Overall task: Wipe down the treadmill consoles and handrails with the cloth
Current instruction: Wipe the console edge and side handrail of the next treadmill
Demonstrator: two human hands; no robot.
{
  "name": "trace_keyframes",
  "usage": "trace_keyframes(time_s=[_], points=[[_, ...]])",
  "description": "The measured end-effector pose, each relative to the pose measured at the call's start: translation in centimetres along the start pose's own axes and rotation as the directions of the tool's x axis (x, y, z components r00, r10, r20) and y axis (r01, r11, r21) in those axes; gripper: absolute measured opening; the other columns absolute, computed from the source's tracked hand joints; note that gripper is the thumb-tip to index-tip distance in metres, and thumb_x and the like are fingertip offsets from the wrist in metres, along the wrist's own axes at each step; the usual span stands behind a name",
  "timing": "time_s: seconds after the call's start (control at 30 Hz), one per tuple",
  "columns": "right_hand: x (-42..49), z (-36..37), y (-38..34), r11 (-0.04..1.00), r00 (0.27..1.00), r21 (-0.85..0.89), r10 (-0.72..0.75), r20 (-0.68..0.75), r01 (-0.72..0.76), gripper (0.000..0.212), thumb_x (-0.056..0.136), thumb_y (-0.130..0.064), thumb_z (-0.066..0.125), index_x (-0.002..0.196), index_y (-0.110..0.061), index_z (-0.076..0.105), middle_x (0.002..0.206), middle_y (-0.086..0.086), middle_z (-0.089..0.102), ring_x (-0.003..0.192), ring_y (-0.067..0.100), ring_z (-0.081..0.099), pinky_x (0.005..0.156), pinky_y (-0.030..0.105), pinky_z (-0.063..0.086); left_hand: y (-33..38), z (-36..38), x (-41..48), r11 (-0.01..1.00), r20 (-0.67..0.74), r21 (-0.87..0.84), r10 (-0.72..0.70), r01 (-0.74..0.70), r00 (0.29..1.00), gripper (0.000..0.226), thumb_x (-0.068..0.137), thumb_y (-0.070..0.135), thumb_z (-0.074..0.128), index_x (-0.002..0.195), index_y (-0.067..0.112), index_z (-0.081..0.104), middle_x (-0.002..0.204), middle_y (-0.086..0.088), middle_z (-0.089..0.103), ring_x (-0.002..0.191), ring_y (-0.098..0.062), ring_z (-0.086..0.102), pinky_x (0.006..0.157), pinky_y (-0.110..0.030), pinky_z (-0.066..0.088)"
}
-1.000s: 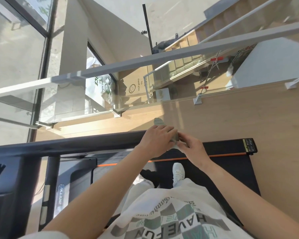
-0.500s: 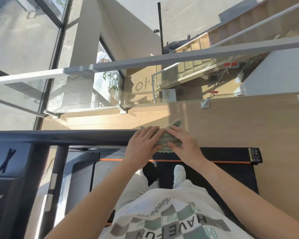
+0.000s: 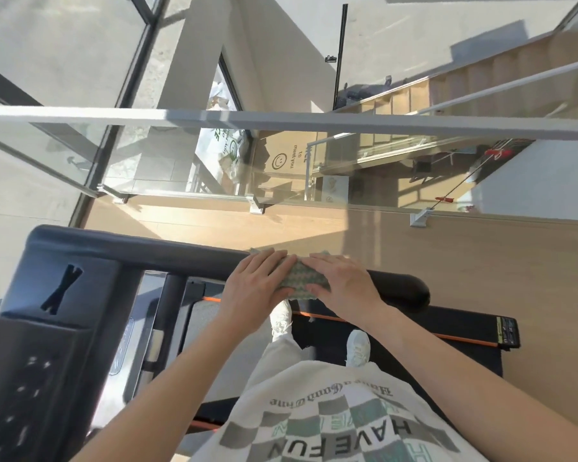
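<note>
Wooden floor (image 3: 464, 255) behind, green zigzag cloth (image 3: 302, 278) lies draped over black handrail (image 3: 181, 258)

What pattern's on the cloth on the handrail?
Green and pale zigzag. The cloth shows best in the head view, lying over the handrail.

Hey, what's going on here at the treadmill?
A person stands on the treadmill with a green patterned cloth laid over the black handrail. The left hand and the right hand press on the cloth side by side with flat fingers, towards the rail's free end. The console sits off to the left, with no hand on it.
</note>
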State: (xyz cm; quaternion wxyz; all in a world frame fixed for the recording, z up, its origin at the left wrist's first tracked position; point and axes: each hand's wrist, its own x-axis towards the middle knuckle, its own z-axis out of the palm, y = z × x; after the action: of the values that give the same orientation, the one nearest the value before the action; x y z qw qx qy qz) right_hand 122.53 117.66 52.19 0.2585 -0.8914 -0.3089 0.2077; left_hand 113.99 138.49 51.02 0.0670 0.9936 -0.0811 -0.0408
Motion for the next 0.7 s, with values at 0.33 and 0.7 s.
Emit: trace_keyframes(time_s=[0.33, 0.7], points=[[7.1, 2.5, -7.7, 0.997, 0.985, 0.062, -0.052, 0.163, 0.042, 0.054, 0.094, -0.039, 0.064, 0.145, -0.032, 0.048, 0.139, -0.006, 0.059, 0.121, 0.017, 0.055, 0.096, 0.030, 0.039, -9.8, -1.9, -3.5, 0.998, -0.032, -0.003, -0.055, 0.055, 0.998, 0.058, 0.100, 0.056, 0.043, 0.145, 0.019, 0.054, 0.141, -0.002, 0.060, 0.132, -0.027, 0.054, 0.111, -0.045, 0.043], [15.2, 6.3, -15.0, 0.994, 0.909, 0.109, -0.048, 0.414, 0.002, 0.058, 0.099, -0.047, 0.054, 0.152, -0.031, 0.037, 0.129, 0.000, 0.062, 0.109, 0.020, 0.058, 0.094, 0.041, 0.049, -19.2, -3.7, -6.8, 0.967, -0.018, -0.041, -0.252, 0.251, 0.968, 0.054, 0.101, 0.057, 0.044, 0.138, 0.022, 0.061, 0.136, 0.002, 0.064, 0.131, -0.021, 0.054, 0.111, -0.040, 0.038]])
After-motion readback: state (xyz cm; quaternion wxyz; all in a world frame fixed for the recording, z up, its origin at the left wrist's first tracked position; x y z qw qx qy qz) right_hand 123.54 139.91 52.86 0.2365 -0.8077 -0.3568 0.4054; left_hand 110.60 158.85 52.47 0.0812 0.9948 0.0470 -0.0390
